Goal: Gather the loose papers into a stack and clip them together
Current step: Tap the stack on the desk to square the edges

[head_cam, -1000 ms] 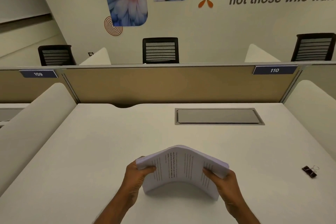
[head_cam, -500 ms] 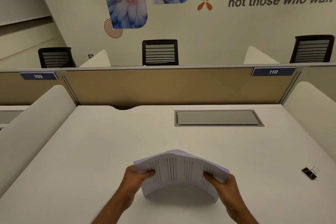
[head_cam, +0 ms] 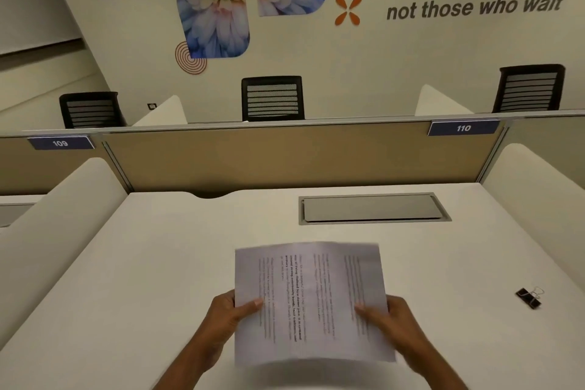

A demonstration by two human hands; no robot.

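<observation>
The papers point(head_cam: 311, 301) are thin white printed sheets, matt. The desk point(head_cam: 158, 263) top is smooth, matt off-white laminate, with a brushed grey metal hatch point(head_cam: 373, 208) set in it. The binder clip point(head_cam: 529, 298) is black with shiny wire handles.

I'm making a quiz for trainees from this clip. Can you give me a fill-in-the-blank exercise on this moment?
1. The stack of printed white papers is held by ____ hands.
2. The black binder clip lies on the white desk to the person's ____.
3. The blue label above the grey hatch reads ____.

Missing words: two (both); right; 110
</observation>
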